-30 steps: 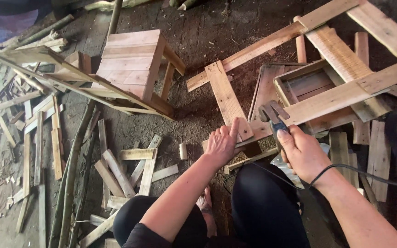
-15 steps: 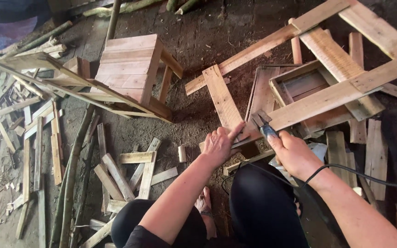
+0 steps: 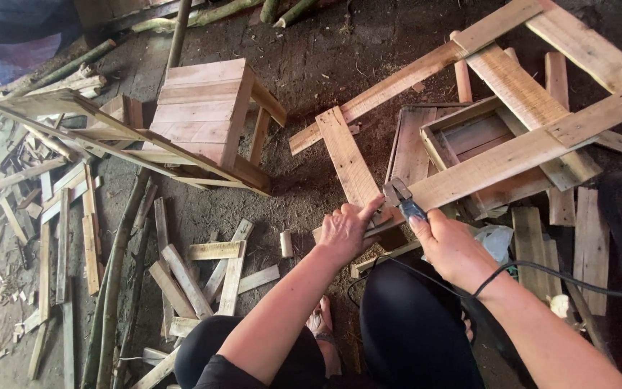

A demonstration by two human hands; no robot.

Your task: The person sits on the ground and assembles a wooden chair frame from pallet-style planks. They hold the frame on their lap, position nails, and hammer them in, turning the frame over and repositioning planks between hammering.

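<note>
My left hand (image 3: 345,232) presses down on the near end of a wooden plank (image 3: 345,158) that lies on the dirt floor, index finger stretched toward the tool. My right hand (image 3: 449,245) grips the blue handles of a pair of pliers (image 3: 400,197), whose jaws sit at the plank's end beside a long pallet board (image 3: 498,160). A black cord (image 3: 541,272) loops around my right wrist. My knees in dark trousers are below both hands.
A wooden stool (image 3: 206,108) lies on its side at the upper left over a slatted frame (image 3: 102,133). A pallet frame (image 3: 541,86) and a shallow wooden box (image 3: 462,137) are at the upper right. Loose wood offcuts (image 3: 203,270) and sticks cover the ground at left.
Both hands and the pliers have stayed on the plank's end. The view has shifted a little, and my left index finger now stretches toward the pliers.
</note>
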